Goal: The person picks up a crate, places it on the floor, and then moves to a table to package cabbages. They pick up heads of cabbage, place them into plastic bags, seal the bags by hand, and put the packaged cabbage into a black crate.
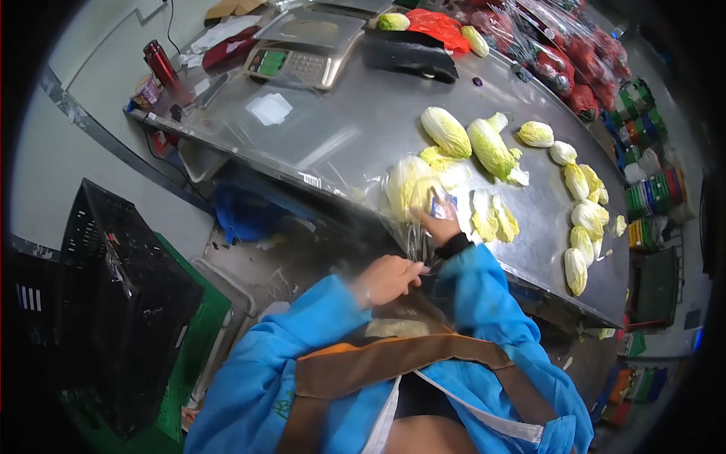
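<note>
A napa cabbage in a clear plastic bag point(409, 187) lies at the near edge of the metal table. My left hand point(388, 279) is closed, pinching the gathered tail of the bag just off the table edge. Slightly blurred, my right hand point(442, 227) grips the bag's neck close to the cabbage. A small blue-and-white piece point(445, 204), perhaps a label, shows by its fingers. Loose cabbage leaves point(493, 217) lie right of my right hand. Behind the bag are a napa cabbage point(446, 132) and another napa cabbage point(491, 150).
Several small napa cabbages point(580, 219) line the table's right side. A digital scale point(306, 57), white papers point(269, 109) and a black sheet point(408, 54) sit farther back. Red-bagged goods point(560, 57) are piled at the far right. Black crates point(125, 303) stand at lower left.
</note>
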Available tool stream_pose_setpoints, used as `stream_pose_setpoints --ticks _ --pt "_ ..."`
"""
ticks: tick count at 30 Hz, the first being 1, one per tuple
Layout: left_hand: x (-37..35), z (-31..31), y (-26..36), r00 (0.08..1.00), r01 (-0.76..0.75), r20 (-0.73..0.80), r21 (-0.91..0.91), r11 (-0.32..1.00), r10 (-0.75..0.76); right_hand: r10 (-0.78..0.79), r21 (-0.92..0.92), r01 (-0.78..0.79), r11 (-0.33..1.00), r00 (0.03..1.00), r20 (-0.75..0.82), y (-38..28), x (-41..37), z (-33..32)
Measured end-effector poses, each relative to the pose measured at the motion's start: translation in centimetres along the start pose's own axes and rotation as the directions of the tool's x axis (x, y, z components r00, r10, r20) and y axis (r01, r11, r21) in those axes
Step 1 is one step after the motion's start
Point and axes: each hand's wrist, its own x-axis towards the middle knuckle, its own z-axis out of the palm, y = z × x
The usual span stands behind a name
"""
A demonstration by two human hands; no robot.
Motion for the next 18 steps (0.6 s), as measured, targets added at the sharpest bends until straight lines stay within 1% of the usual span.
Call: stream_pose_setpoints --ticks 1,2,3,4,6,7,8,10,11,12,14,15,16,18 --pt "-0.6 0.2 -0.4 0.999 -0.036 0.016 -0.017 0.999 0.037 -0.233 -0.160 0.204 0.966 0.954 -0.190 0.5 -2.6 -0.1" --pt "-1.0 0.1 -0.6 0.997 -0.076 0.027 -0.026 0.997 0.077 -0.247 0.083 0.255 0.963 0.964 -0.094 -0.7 -5.1 -1.4" --pt "-1.1 0.1 -0.8 0.997 -0.076 0.024 -0.028 0.997 0.077 -0.176 0.384 0.088 0.919 0.964 0.201 -2.3 -7.1 -2.8" --pt "-1.4 0.0 -1.0 0.997 -0.048 0.061 0.084 0.995 0.043 -0.274 0.666 0.035 0.745 0.926 0.258 -2.8 -8.6 -2.6" --pt "-1.8 -0.2 -0.8 0.989 -0.003 0.138 0.319 0.948 -0.044 -0.256 0.432 0.135 0.892 0.937 0.236 -3.5 -10.3 -2.2" --pt "-2.3 -0.4 0.3 0.989 0.012 0.142 0.236 0.972 -0.047 -0.251 0.442 0.129 0.888 0.941 0.229 -3.6 -10.3 -1.8" --pt "-2.2 -0.7 0.3 0.987 0.015 0.152 0.242 0.970 -0.053 -0.279 0.461 0.146 0.875 0.931 0.235 -3.7 -10.1 -1.5" --pt "-2.6 -1.3 0.1 0.989 0.033 0.126 0.294 0.955 -0.073 -0.340 0.474 0.197 0.858 0.909 0.240 -4.1 -9.8 -1.3" --pt "-2.6 -1.7 -0.6 0.995 0.041 0.073 0.340 0.940 -0.069 -0.361 0.519 0.203 0.830 0.906 0.222 -3.6 -9.6 -0.8" --pt "-2.5 -2.6 0.5 0.994 0.079 0.050 0.319 0.944 -0.100 -0.379 0.564 0.209 0.799 0.903 0.203 -3.0 -9.5 -0.3" --pt "-2.2 -2.3 1.1 0.999 0.040 -0.003 0.294 0.955 -0.041 -0.293 0.619 0.131 0.774 0.942 0.167 -3.3 -9.8 -1.7" --pt "-2.3 -2.0 1.9 0.999 -0.008 0.032 0.291 0.957 -0.001 -0.349 0.557 0.276 0.783 0.937 0.025 -3.6 -10.0 -2.2" --pt "-2.3 -1.6 1.5 0.999 0.000 0.035 0.285 0.959 -0.010 -0.342 0.561 0.266 0.784 0.939 0.033 -3.9 -10.3 -2.4" --pt "-2.4 -0.9 0.7 1.000 0.000 0.014 0.246 0.969 -0.003 -0.287 0.533 0.188 0.825 0.952 0.109 -4.3 -10.9 -2.3"
